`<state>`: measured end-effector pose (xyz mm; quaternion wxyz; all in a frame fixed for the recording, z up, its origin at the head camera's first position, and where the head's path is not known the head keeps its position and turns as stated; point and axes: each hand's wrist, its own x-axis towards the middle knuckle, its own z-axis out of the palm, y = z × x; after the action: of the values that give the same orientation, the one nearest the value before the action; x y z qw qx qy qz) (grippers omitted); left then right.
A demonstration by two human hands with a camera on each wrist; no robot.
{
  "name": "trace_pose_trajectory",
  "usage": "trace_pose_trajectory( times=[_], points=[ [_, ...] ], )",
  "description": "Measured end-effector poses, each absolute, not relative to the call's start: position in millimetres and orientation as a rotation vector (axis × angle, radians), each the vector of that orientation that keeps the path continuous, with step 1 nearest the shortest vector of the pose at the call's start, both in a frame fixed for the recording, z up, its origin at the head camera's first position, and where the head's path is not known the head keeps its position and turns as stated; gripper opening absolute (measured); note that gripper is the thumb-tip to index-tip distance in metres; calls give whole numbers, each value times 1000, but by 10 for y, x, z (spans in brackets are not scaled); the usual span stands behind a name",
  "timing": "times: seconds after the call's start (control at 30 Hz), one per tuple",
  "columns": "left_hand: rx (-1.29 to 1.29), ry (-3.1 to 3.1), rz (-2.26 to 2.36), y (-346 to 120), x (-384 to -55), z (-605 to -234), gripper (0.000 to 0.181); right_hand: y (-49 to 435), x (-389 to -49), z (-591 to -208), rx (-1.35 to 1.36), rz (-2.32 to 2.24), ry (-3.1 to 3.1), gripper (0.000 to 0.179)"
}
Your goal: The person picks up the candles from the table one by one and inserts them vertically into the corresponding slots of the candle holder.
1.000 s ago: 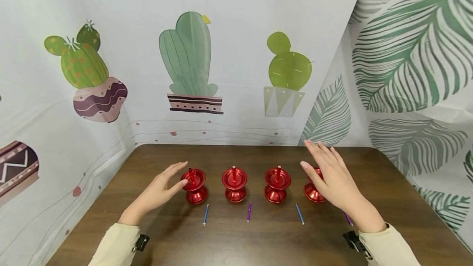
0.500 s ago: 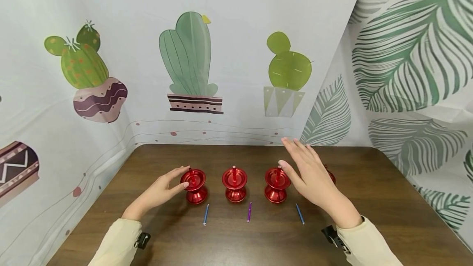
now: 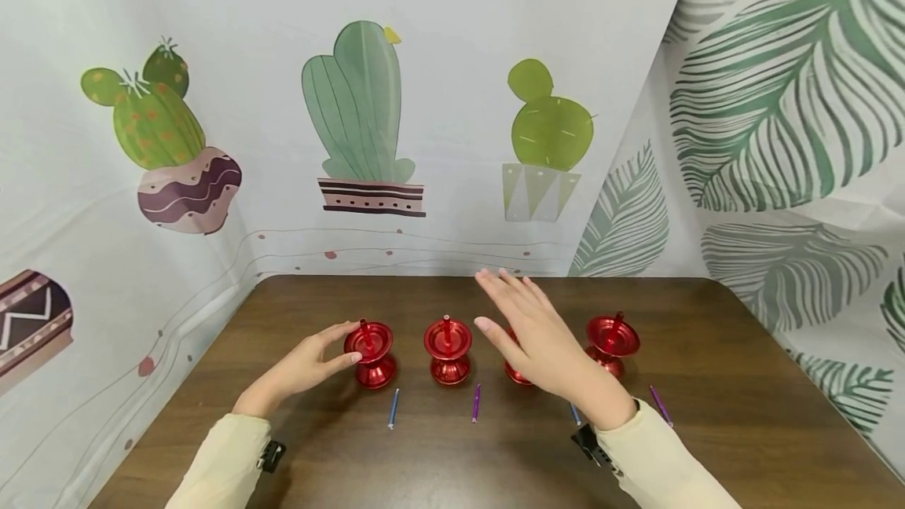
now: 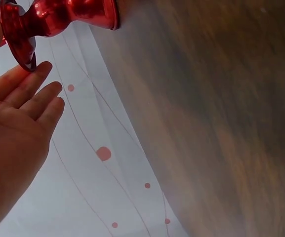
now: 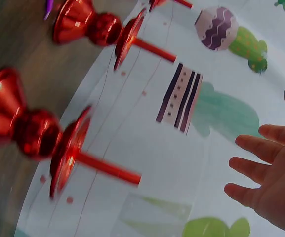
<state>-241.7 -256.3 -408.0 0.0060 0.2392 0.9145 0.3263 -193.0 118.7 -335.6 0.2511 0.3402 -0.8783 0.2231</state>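
Several shiny red candle holders, each with a red rod standing in its dish, form a row on the table. My left hand (image 3: 300,368) is at the leftmost holder (image 3: 375,372), thumb and fingers on either side of its dish. In the left wrist view, nearly straight fingertips meet the rim of that holder (image 4: 90,12). Fingers extended and holding nothing, my right hand (image 3: 544,340) hovers in front of the third holder (image 3: 518,375), hiding most of it. The second holder (image 3: 449,371) and the rightmost one (image 3: 612,342) stand apart from both hands.
Thin candles lie in front of the holders on the brown table (image 3: 438,470): a blue one (image 3: 393,408), a purple one (image 3: 477,404), another blue one (image 3: 575,413) partly under my arm, and a purple one (image 3: 661,405). A cactus-printed sheet (image 3: 459,100) hangs behind.
My right hand has swept left, from the rightmost holder to the third, uncovering the rightmost holder and its purple candle. My left hand has shifted slightly right, closer around the leftmost holder's dish.
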Motion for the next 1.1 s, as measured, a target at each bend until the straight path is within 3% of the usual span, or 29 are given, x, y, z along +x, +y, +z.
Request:
trace_pose_trajectory(
  times=[0.63,1.1],
  points=[
    [787,2897,973,-2549,-2446,-4050,61,297,-1876,-3576,1106,717,-2551,57],
    [768,2877,984,-2555,-2437,-4071,62,29,-1868,-3917,1169,618,-2911,53]
  ],
)
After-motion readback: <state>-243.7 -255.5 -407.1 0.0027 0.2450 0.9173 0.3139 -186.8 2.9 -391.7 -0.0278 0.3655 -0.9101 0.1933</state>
